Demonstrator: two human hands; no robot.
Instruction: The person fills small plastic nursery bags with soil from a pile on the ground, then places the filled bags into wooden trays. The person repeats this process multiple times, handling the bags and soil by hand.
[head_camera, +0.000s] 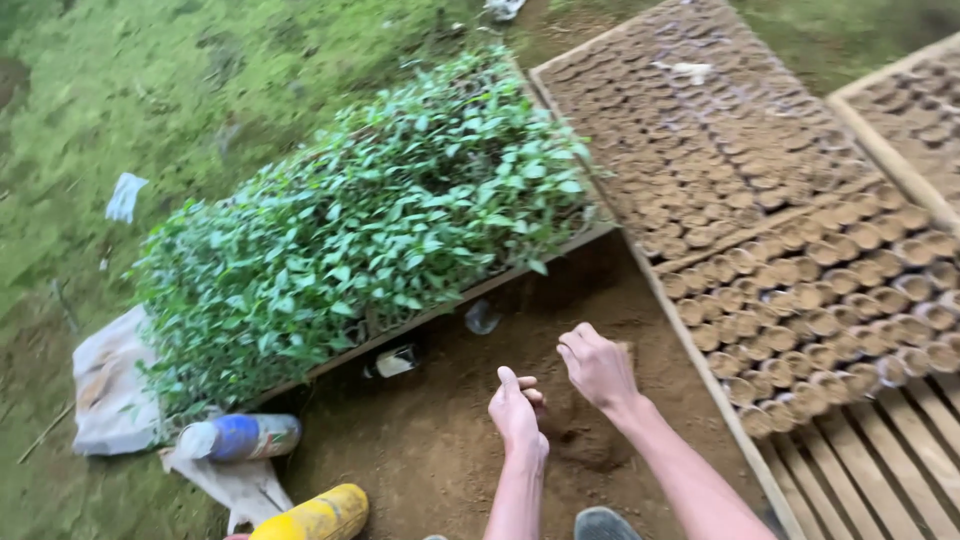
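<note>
I am looking down past both forearms, which come up from the bottom edge and angle toward each other over a patch of loose brown soil (440, 450). My left hand (515, 408) is held knuckles up with the thumb raised and the fingers curled in; something small and pale shows at the fingertips, but I cannot tell what it is or whether the hand is truly pinching it. My right hand (598, 368) sits just beyond and to the right, wrist bent, back of the hand up, fingers folded loosely downward toward the soil. Whether those fingers hold soil I cannot tell. The two hands are just beside each other, not touching.

Right of the hands a wooden slatted tray (880, 470) carries rows of small soil-filled pots (810, 300), packed edge to edge, with bare slats at its near end. Left of the hands, a second tray holds a dense bed of green seedlings (370, 220). Near the lower left corner lie a bottle with a blue label (240, 436), a yellow bottle (315, 516) and a pale sack (110, 390) on the grass. The toe of a grey shoe (605, 524) shows between my forearms.
</note>
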